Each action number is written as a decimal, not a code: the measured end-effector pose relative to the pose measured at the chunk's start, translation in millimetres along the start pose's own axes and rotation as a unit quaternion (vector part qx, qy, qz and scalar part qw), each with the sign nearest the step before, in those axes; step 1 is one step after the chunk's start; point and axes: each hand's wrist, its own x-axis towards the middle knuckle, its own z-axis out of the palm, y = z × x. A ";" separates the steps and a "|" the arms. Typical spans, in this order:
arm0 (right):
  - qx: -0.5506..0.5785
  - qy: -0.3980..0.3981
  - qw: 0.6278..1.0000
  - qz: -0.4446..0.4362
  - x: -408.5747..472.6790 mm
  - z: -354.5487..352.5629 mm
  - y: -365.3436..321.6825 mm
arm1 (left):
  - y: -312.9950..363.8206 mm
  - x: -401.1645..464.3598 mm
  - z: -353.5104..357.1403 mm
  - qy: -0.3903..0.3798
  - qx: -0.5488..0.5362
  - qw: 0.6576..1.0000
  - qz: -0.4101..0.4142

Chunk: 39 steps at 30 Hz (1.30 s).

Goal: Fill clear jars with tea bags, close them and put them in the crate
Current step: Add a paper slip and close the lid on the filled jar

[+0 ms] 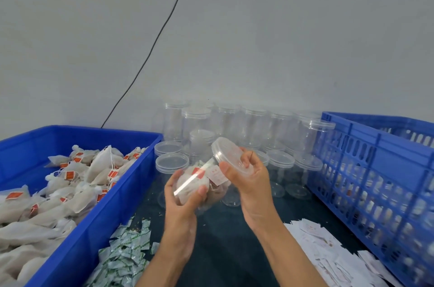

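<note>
Head view shows both hands raised over the middle of the dark worktop (234,246), between the two blue containers: the left hand (185,195) curls its fingers and thumb around a clear jar (199,183) tilted with its mouth toward the right, and the right hand (246,174) pinches a clear lid (229,154) by its rim, just above and beside that mouth, not yet seated. To close it well, I judge the jar should be steadied upright or at least held firm, any tag or paper slip poking out of the mouth tucked in first (one pale slip seems to sit right at the opening), then the lid set flat and square on the rim before turning or pressing, so it does not cross-seat. The jar looks full of pale tea bags (192,184) with red tags, its wall glossy with a bright streak of glare. Along the near edge lie green-and-white sachets (126,254) on the left and white paper slips (328,256) on the right. Left stands the blue bin (98,211) heaped with tea bags; right, the blue slatted crate (375,169). Toward the far edge stand the empty lidded jars (234,122)
</note>
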 end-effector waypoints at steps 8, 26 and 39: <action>-0.088 0.059 0.994 -0.035 6.8 -11.3 -28.3 | 11.4 22.3 27.3 -0.122 -0.032 0.987 -0.099; -0.376 -0.018 0.926 -0.032 14.3 -29.7 -5.2 | -10.3 29.4 20.4 -0.043 0.085 0.978 -0.186; -0.316 -0.204 0.917 -0.138 11.8 -54.2 -33.3 | 15.1 48.1 13.3 -0.273 0.100 0.863 -0.414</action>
